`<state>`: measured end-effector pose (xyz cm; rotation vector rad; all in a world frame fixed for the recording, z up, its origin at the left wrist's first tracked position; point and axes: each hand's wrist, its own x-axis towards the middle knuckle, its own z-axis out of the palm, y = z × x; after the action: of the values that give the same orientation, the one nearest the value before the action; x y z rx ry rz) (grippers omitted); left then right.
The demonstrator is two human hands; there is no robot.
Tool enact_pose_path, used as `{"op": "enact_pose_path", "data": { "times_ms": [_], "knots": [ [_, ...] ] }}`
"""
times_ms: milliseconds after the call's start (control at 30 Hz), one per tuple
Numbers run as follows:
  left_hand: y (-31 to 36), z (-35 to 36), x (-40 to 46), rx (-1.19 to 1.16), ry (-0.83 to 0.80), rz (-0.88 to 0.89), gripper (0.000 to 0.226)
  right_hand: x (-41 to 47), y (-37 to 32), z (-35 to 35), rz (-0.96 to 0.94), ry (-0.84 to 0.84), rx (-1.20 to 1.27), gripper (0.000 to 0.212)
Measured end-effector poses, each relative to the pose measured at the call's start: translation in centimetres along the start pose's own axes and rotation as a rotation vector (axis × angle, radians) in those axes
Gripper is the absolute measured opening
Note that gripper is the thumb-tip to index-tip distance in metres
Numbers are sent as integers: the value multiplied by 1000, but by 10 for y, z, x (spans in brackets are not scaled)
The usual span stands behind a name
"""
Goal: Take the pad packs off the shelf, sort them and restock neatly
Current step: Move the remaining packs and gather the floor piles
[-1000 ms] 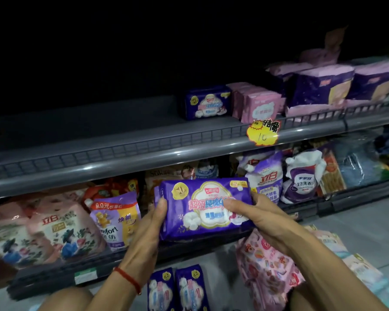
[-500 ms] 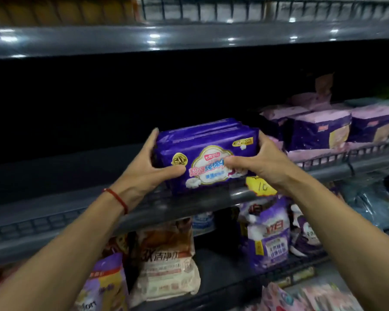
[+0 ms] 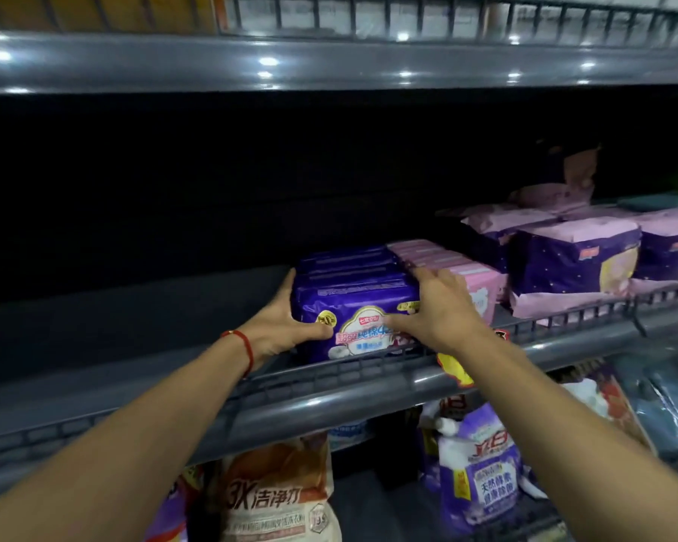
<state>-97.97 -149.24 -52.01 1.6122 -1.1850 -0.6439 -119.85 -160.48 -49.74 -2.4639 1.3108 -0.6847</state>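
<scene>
Left grip [image 3: 282, 326] clasping purple pack [image 3: 353, 303], right grip [image 3: 439, 311] splayed

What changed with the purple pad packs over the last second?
Both hands lifted the purple pad packs from lower-shelf height onto the shelf, setting them beside the pink packs. The left hand still grips the left end; the right hand now lies spread over the right end. The pink packs stayed put.

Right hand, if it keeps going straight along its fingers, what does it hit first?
Likely the row of pink pad packs: the right hand lies over the purple pad pack, fingers aimed up-left along that row's near edge. Depth is unclear.
</scene>
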Motion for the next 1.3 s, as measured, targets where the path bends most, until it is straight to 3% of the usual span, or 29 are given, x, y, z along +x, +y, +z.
{"op": "enact_pose_path", "data": {
  "times_ms": [100,167,300,400,500,633,800,967,1300],
  "knots": [
    [0,4,1,29,-42,-43,145,-27,1,8,-13,221,149,63],
    [2,12,0,25,-31,-51,149,-41,2,19,-22,265,186,55],
    [1,25,7,-5,43,-52,145,-46,1,33,-41,132,146,72],
    [-5,27,13,10,39,-51,129,-37,1,31,-42,97,107,73],
    [-10,27,15,39,19,-45,125,-35,-2,29,-31,138,-10,71],
    [-13,26,19,68,-2,-38,130,-41,-13,41,-37,232,35,81],
    [-16,29,20,153,60,7,129,-42,-16,54,-23,193,42,79],
    [-13,32,16,139,39,-6,107,-54,-17,61,-41,238,2,63],
    [-17,32,22,147,7,-39,123,-53,-9,72,-118,210,-103,67]
  ]
}}
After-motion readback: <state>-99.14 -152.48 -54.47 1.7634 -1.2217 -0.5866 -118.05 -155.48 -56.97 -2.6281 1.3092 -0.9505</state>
